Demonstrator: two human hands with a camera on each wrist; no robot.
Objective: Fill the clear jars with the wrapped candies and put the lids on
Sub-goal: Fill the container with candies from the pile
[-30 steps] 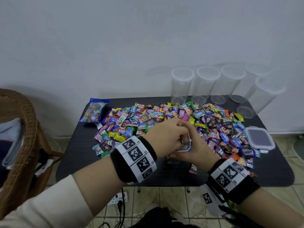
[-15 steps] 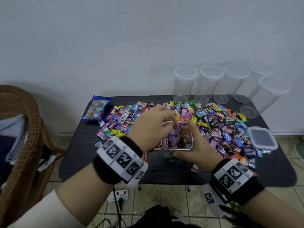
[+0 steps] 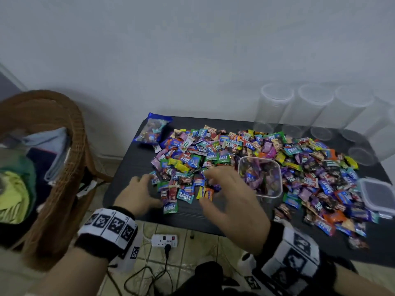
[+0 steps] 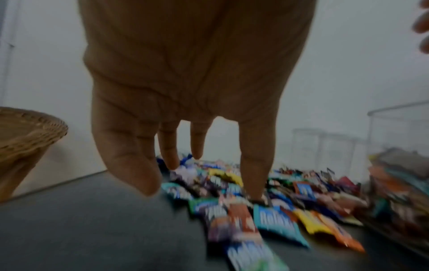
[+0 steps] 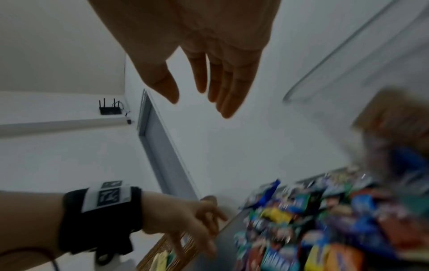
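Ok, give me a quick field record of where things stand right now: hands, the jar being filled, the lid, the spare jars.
left hand: open, fingers spread, at the near-left edge of the candy pile
right hand: open, above the candies, holding nothing
square jar: upright among the candies, partly filled, no lid on
square lid: flat on the table, right edge
round jars: empty, along the back right
blue candy bag: back left corner

plain white wall fills the upper frame. dark table at centre, against the wall. wicker chair at left, holding folded clothes. tiled floor at lower centre with a white power strip. router on a wall at left of the right wrist view.
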